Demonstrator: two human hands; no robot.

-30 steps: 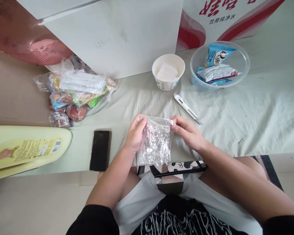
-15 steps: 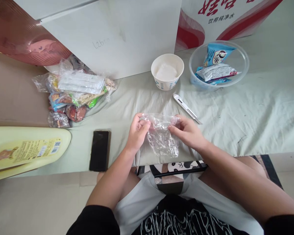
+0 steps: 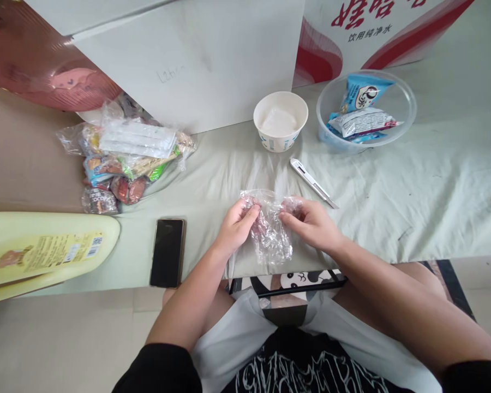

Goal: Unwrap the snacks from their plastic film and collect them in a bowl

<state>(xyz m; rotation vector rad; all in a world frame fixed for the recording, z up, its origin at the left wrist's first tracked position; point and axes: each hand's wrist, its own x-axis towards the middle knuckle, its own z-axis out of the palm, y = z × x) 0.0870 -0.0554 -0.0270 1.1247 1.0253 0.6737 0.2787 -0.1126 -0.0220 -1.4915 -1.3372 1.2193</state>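
A clear, crinkled plastic bag (image 3: 271,234) is stretched between my two hands near the table's front edge. My left hand (image 3: 239,224) pinches its left side, thumb on top. On the right side, my right hand (image 3: 306,218) grips the plastic between thumb and fingers. Just beyond my right hand lies a white utility knife (image 3: 313,183), its tip pointing toward me. Farther back stands a white paper bowl (image 3: 280,123) with something whitish inside. Beside it, a clear round plastic tub (image 3: 409,117) holds several blue and white snack packets (image 3: 366,117).
A black phone (image 3: 167,252) lies left of my left arm. Behind it sits a clear bag of packaged snacks (image 3: 137,158). A yellow bottle-shaped container (image 3: 53,251) lies at the far left. White boxes (image 3: 188,60) line the back of the cloth-covered table (image 3: 376,218).
My left hand has moved right, toward my right hand. The plastic bag between them is now narrower and more bunched up.
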